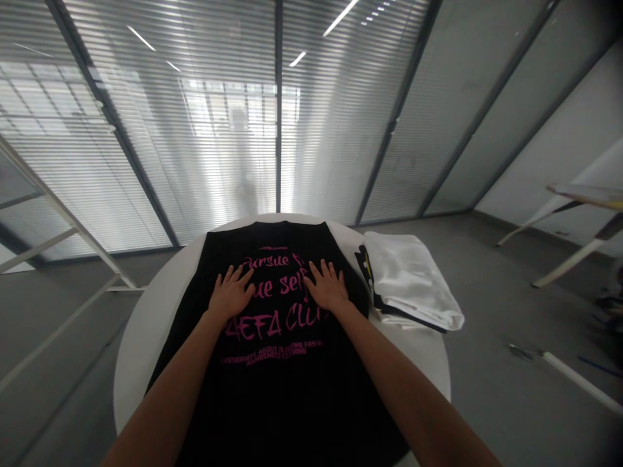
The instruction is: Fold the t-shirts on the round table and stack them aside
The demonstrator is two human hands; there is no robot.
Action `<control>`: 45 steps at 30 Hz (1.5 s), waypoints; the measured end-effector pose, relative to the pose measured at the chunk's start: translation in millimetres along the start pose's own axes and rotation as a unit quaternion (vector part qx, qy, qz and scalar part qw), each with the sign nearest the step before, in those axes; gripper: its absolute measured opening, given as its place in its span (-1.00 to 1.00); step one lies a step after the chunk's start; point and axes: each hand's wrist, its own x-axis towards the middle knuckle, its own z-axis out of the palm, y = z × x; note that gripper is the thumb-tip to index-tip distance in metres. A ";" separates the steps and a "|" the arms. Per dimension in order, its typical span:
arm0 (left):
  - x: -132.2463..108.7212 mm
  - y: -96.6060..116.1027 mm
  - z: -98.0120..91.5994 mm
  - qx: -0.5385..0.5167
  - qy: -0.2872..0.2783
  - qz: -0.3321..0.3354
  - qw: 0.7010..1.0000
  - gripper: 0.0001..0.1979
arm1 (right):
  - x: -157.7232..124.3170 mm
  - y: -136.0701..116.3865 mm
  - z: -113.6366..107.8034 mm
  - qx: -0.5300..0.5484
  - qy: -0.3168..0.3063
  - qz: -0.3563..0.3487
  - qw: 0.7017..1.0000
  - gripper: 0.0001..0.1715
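The fingers [238,271] of the left hand [228,299] lie spread and nearly straight, palm down, the thumb angled inward, pressed to cloth with nothing pinched between them. The right hand [329,292] mirrors it, its fingers fanned apart and flat, likewise gripping nothing. Both rest on a black printed garment [287,402], the left on one side of its pink lettering [263,325] and the right on the other, each covering some of the letters; "self" and "AEFA" can be read between and below them. The garment lies spread out on a round white tabletop [160,298], reaching from near the far rim toward the wearer, where the forearms cross its lower part. Just beside it, to the right, sits a folded white garment [411,272], with dark cloth [361,259] bearing a yellow mark showing from under its left edge. Beyond the tabletop, grey floor [477,253] runs up to a glass partition with slatted blinds [326,149]. A pale metal frame [65,213] stands at the left, and a white pole [579,383] lies at the lower right.
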 end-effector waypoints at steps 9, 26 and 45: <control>-8.2 14.1 -5.5 0.029 0.033 -0.006 0.999 -0.46 | -27.0 -8.0 -6.8 -0.016 0.057 0.006 0.998 -0.32; -15.3 14.1 -3.8 -0.012 0.053 -0.027 0.998 -0.51 | -43.2 5.7 0.5 -0.010 0.020 -0.021 1.000 -0.33; -14.9 14.6 -3.4 -0.020 0.061 -0.039 0.997 -0.53 | -52.2 16.4 -6.2 -0.004 0.035 0.125 0.992 -0.25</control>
